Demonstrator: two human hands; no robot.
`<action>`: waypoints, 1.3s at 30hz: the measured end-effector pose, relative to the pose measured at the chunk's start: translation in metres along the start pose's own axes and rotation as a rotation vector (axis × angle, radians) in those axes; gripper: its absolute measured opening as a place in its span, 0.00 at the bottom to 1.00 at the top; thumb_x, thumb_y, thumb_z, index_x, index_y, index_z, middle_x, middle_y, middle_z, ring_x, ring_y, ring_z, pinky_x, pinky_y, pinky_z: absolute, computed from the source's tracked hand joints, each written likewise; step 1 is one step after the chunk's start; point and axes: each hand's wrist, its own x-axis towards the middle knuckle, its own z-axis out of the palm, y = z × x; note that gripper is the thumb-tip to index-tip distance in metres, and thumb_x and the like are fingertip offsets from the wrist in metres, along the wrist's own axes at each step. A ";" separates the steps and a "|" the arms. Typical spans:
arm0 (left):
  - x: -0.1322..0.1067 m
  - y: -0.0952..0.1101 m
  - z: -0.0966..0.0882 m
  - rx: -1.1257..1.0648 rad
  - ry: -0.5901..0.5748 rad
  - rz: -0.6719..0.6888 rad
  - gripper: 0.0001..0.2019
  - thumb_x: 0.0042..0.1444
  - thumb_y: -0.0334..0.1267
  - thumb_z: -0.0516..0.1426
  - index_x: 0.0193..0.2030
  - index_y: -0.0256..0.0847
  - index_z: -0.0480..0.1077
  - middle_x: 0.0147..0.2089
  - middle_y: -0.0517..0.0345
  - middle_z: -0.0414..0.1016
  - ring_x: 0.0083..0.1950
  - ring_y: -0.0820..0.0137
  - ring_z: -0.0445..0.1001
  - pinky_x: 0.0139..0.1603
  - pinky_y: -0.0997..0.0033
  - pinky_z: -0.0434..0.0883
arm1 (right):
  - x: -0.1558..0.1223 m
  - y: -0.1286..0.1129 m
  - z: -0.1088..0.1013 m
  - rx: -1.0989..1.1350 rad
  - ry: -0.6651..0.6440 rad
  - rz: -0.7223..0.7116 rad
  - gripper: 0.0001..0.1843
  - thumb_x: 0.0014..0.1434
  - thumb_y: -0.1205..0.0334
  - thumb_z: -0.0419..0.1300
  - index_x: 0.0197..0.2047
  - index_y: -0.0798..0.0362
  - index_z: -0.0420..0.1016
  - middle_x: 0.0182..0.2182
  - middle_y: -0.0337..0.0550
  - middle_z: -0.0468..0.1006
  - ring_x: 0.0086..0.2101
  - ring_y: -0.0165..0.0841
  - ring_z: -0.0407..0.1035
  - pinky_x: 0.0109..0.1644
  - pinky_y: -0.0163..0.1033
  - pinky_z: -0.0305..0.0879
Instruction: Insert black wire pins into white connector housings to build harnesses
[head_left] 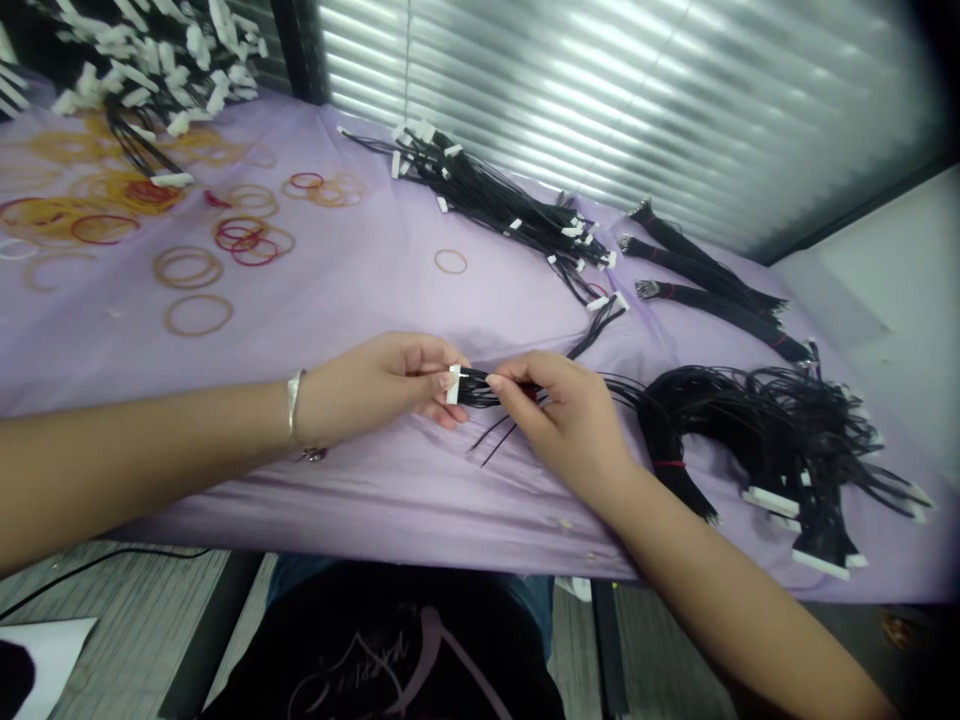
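My left hand (420, 380) pinches a white connector (454, 385) at the end of a bunch of black wires. Just to its right, my right hand (559, 410) is closed on the black wires (476, 387), thumb and forefinger pressed together around them. Two loose wire ends stick out below, between the hands. A bit of red shows under the right fingers; what it is I cannot make out. Beyond my right hand the wires run on toward a large curved bundle of black cables (664, 430) tied with a red band.
Yellow and red rubber bands (247, 240) lie scattered on the purple table cover (360, 290) at left. White-ended harnesses (165, 60) are heaped at the back left. A long pile of black harnesses (502, 200) lies at the back, with several tied wire bundles (720, 310) to its right.
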 end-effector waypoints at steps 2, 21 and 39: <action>0.001 0.000 0.000 0.006 0.000 0.002 0.08 0.59 0.23 0.52 0.34 0.33 0.71 0.27 0.62 0.75 0.29 0.78 0.78 0.33 0.83 0.74 | 0.000 0.000 0.000 0.010 -0.001 0.013 0.06 0.60 0.66 0.60 0.33 0.57 0.75 0.26 0.37 0.75 0.27 0.23 0.66 0.33 0.29 0.60; 0.003 -0.008 -0.005 -0.119 -0.115 0.060 0.07 0.58 0.28 0.58 0.43 0.35 0.76 0.39 0.56 0.80 0.38 0.72 0.79 0.41 0.74 0.78 | 0.001 0.001 -0.001 0.023 0.006 0.016 0.04 0.60 0.66 0.59 0.33 0.56 0.74 0.28 0.38 0.77 0.29 0.26 0.68 0.34 0.32 0.61; 0.003 -0.006 -0.006 -0.084 -0.148 -0.005 0.09 0.54 0.22 0.59 0.35 0.37 0.79 0.31 0.62 0.81 0.33 0.75 0.80 0.39 0.78 0.77 | 0.000 0.003 0.007 0.059 -0.128 -0.127 0.07 0.66 0.67 0.51 0.35 0.54 0.67 0.31 0.43 0.71 0.34 0.30 0.66 0.39 0.35 0.63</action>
